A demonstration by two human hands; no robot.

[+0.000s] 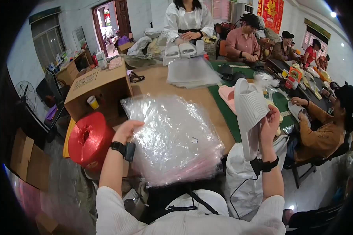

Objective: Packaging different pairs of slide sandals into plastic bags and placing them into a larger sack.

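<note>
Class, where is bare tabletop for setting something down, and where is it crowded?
Bare brown tabletop shows between the cardboard box and rear plastic stack; a narrow strip separates the front plastic bags from the green mat. Crowded: the mat around the pink slipper.

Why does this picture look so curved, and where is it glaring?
In the head view, the wide lens darkens the corners and bends straight edges near the rim; also in the head view, white glare streaks the clear plastic bags, the ceiling light is a blank bright spot, and the ridges on the pale slipper in the right hand show clearly.
</note>
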